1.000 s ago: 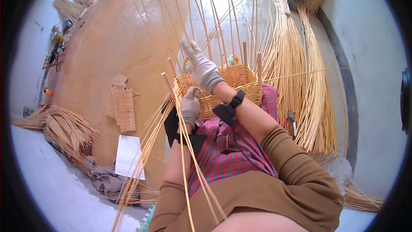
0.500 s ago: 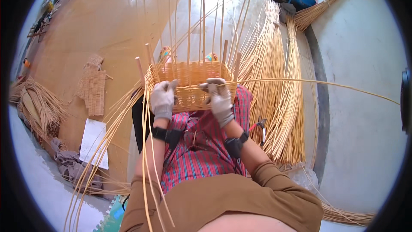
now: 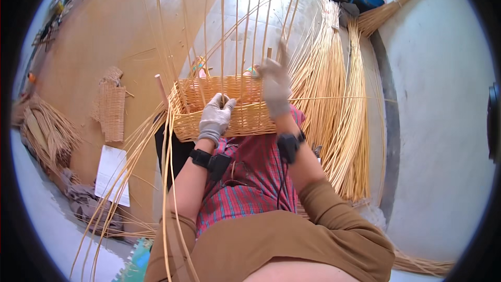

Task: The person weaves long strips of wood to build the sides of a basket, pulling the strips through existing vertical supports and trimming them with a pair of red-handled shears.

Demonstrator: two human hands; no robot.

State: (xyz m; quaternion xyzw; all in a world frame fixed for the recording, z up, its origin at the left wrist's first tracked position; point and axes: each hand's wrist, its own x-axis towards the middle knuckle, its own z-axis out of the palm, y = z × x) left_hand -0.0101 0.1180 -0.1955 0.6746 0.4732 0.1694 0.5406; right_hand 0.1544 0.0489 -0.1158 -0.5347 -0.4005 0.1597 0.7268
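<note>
The right grip is showing as a blur, its fingers smearing together, and it is covering the near right end of the basket. The left grip is hiding some near rim; what its fingertips are touching, I can't tell. Beyond both grips, stakes are running out of view, and the basket is partly masking the feet. Below the left grip, loose strands are leaving view too.

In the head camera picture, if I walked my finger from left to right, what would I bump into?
Brown bundle of canes → flat woven piece → left gloved hand → right gloved hand → long pale canes.
</note>
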